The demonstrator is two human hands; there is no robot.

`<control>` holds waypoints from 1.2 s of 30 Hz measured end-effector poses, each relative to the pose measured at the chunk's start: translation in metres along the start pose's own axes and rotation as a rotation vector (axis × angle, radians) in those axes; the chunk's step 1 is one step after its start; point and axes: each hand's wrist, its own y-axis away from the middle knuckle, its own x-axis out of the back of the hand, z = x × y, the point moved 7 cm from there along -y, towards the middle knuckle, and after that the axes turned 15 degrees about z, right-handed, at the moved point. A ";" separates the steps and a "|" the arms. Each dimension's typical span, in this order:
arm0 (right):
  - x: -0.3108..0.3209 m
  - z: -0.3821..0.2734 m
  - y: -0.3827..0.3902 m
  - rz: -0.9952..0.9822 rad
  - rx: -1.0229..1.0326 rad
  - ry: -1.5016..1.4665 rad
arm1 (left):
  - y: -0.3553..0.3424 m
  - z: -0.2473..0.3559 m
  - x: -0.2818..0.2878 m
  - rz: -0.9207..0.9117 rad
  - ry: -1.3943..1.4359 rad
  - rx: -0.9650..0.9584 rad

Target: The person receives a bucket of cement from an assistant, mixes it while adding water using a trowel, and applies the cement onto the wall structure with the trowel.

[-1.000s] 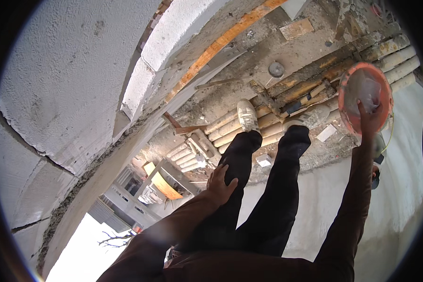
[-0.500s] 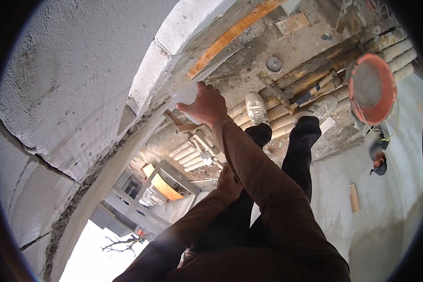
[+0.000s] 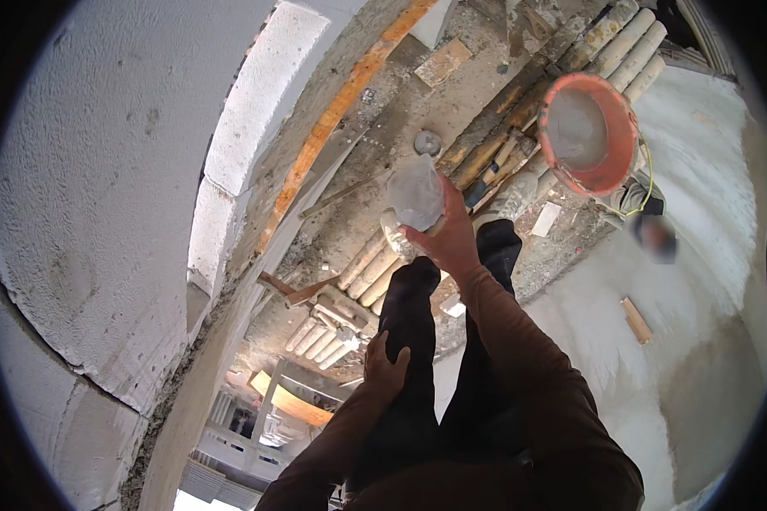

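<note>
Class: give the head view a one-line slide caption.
Right hand holds a translucent container, left hand at the leg, orange bucket at right.

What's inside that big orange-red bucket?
Inside the orange-red bucket there's grey, cloudy stuff with a smooth-looking top. I can't tell how runny it is. It covers the bucket's bottom, so anything lying underneath is hidden.

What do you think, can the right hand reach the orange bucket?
Probably yes: nothing visible stands between the right hand and the orange bucket, though that hand holds a translucent plastic container.
</note>
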 end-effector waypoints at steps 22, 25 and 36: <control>0.372 0.089 -0.106 1.086 -0.134 0.752 | -0.016 0.095 0.005 0.147 -0.119 -0.228; 0.381 0.187 -0.073 0.842 -0.846 -0.129 | -0.052 0.233 0.049 0.304 -0.009 -0.486; 0.312 0.099 -0.127 0.665 -0.590 -0.686 | -0.255 0.568 0.140 0.921 -0.183 -1.154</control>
